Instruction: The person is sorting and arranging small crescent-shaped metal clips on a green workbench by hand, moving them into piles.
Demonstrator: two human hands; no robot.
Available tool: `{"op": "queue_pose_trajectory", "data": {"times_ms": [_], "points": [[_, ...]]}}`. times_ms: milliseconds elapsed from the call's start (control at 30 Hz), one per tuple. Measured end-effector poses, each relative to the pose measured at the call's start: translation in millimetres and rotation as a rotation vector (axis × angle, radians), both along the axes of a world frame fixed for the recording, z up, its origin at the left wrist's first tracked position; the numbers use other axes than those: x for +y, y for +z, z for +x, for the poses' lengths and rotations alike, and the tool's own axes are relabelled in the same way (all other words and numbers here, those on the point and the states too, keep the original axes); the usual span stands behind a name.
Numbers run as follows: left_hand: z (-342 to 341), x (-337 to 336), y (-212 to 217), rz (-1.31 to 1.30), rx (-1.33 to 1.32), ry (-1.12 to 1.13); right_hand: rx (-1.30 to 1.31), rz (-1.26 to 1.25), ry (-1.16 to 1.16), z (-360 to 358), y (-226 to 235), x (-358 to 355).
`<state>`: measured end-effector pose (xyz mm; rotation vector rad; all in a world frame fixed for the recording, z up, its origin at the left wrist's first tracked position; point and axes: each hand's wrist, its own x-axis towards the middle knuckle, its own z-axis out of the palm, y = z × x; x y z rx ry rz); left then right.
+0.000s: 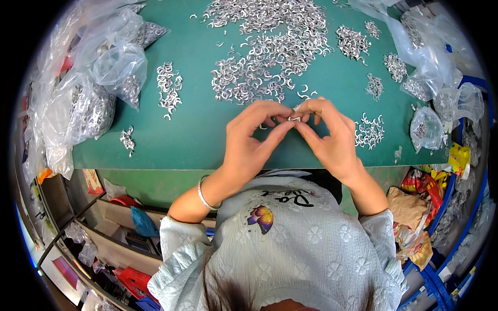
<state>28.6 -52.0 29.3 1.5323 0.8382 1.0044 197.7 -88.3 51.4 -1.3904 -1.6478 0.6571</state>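
Left hand (248, 142) and right hand (326, 136) brought together over the near edge of the green surface (192, 124), fingertips meeting. Small silver hook-shaped metal piece (294, 118) pinched between the fingertips of both hands, fingers closed down on it; exact grip of each hand partly hidden by the fingers. Silver bangle (204, 197) on the left wrist. Large loose heap of like metal pieces (270, 49) spread across the surface just beyond the hands. Smaller clusters (369, 130) just to the right of the right hand, further small clusters toward the right rim, and another cluster (169, 89) well to the left. Clear plastic bags (98, 88) holding metal pieces piled at the left edge; more clear bags (433, 78) at the right edge.
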Motion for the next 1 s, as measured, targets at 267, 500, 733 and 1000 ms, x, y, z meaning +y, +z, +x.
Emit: {"op": "queue_pose_trajectory", "data": {"times_ms": [267,500,733,1000], "points": [[4.8,-3.9,3.5,-0.067,-0.09,0.033,0.05,-0.001,-0.037,2.8,3.9,-5.4],[6.7,-3.9,5.7,0.037,-0.07,0.045,0.076,0.021,-0.05,3.3,5.9,-4.8],[-0.3,-4.1,-2.4,-0.073,0.032,-0.019,-0.019,0.019,0.058,9.7,0.0,-2.4],[-22.8,-4.8,-3.5,-0.089,0.138,0.008,0.072,-0.276,-0.01,75.8,8.9,129.9]]}}
